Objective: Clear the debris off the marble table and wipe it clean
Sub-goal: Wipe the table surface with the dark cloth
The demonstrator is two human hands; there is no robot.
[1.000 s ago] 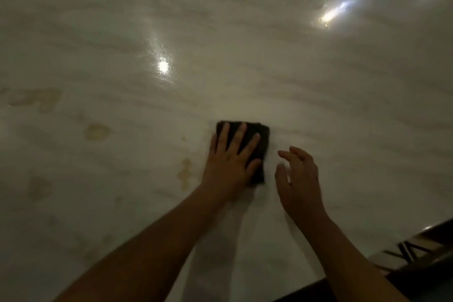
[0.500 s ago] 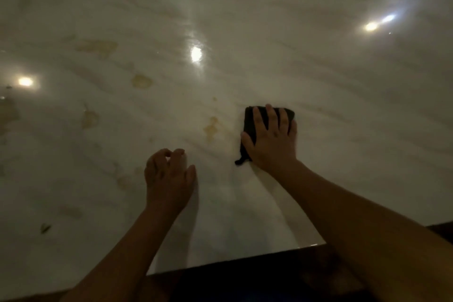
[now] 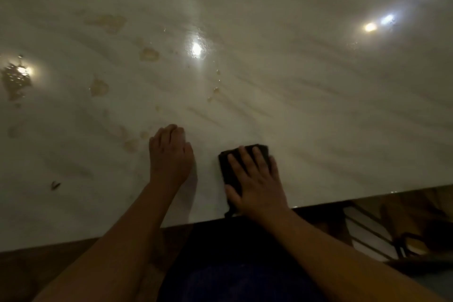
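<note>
The pale veined marble table (image 3: pixel 318 105) fills most of the view. A folded black cloth (image 3: pixel 226 167) lies near its front edge, one corner hanging over the rim. My right hand (image 3: pixel 256 184) presses flat on the cloth with straight fingers. My left hand (image 3: pixel 171 154) rests on the marble just left of it, fingers loosely curled under, with nothing seen in it. Brownish wet stains (image 3: pixel 148 54) dot the left half, and one smear (image 3: pixel 131 143) lies beside my left knuckles. A small dark scrap of debris (image 3: pixel 55 185) sits at the near left.
A wet puddle (image 3: pixel 16 78) glistens at the far left edge. Ceiling lights reflect off the marble. Below the front edge are my dark blue clothing (image 3: pixel 232 272) and a dark frame over patterned floor (image 3: pixel 392 240) at the lower right.
The cloth passed from my left hand to my right. My right hand then drew it back toward the front edge, and my left hand now sits close beside it.
</note>
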